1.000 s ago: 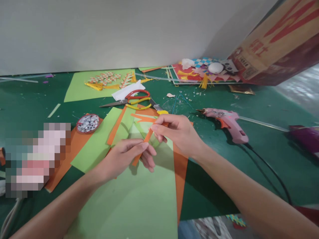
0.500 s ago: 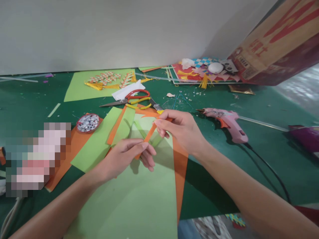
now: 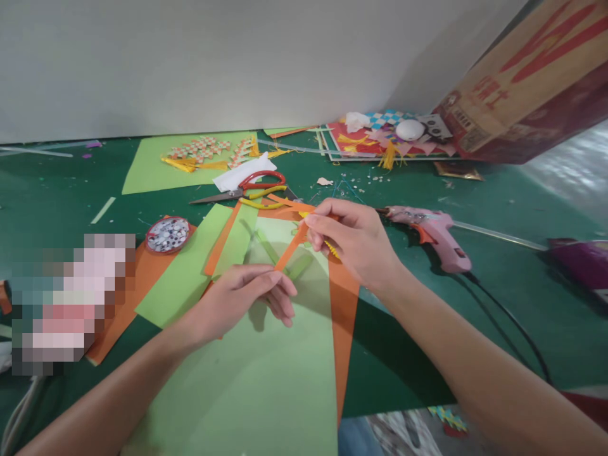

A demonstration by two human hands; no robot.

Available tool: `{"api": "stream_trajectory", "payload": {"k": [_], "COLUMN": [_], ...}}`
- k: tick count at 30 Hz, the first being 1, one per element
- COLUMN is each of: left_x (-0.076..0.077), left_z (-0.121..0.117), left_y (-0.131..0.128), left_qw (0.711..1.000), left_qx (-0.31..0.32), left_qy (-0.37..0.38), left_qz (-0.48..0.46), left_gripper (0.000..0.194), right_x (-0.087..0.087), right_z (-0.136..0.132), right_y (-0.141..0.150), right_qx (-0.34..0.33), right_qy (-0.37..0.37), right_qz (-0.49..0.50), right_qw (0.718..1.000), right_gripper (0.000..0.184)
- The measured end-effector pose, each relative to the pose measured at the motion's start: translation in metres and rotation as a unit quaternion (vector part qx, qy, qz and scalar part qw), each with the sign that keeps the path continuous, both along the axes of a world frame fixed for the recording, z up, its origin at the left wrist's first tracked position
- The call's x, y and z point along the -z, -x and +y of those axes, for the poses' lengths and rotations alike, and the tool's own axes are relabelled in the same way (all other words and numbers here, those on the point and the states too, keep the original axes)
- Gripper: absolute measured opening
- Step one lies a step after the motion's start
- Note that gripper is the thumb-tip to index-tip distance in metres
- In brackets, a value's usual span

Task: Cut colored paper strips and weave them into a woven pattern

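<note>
An orange paper strip is stretched slantwise between my two hands. My left hand pinches its lower end between thumb and fingers. Its upper end is gripped by my right hand, and more orange strip shows past those fingers. Beneath lies a large pale green sheet over an orange sheet. Thin green strips rest on the pale sheet between the hands. Something yellow shows behind my right fingers, mostly hidden. Scissors with red and yellow handles lie just beyond the hands.
A pink glue gun with its cord lies right of my right hand. To the left are a round case of small beads or eyes and green paper. Woven paper pieces lie at the back, and a paper bag stands back right.
My right hand has moved slightly right and up along the orange strip, away from my left hand. The left hand stays in place. More yellow shows behind the right fingers.
</note>
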State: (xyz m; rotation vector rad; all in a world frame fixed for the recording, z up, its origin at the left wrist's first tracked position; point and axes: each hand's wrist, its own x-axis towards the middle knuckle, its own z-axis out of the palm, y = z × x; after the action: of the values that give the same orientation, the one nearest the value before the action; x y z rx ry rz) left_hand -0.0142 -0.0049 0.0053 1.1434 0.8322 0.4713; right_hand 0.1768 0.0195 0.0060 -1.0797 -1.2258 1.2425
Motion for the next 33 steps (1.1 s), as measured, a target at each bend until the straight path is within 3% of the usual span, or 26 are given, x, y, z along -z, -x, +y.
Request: {"api": "stream_trajectory", "payload": {"k": [7,21,33], "left_x": [-0.0014,0.0009,0.0032], "left_z": [-0.0001,-0.0001,-0.0004], "left_y": [-0.0002,0.0007,0.0011], "left_qw": [1.0,1.0,1.0], "left_qx": [-0.002,-0.003,-0.003], "left_qy": [0.0,-0.002,-0.008], "left_qz": [0.0,-0.002,-0.005], "left_gripper": [0.026,0.027,0.029], "right_x": [0.0,0.0007,-0.002], "right_z": [0.0012,0.0014,0.0], "right_y": [-0.0023,-0.0019,-0.0039], "right_qx": [0.033,0.035,0.046], "right_qy": [-0.011,-0.012,-0.073], "right_qz": [0.015,0.025,0.049], "right_qw": [0.999,0.999,0.995], "right_gripper": [0.021,0.02,0.019]}}
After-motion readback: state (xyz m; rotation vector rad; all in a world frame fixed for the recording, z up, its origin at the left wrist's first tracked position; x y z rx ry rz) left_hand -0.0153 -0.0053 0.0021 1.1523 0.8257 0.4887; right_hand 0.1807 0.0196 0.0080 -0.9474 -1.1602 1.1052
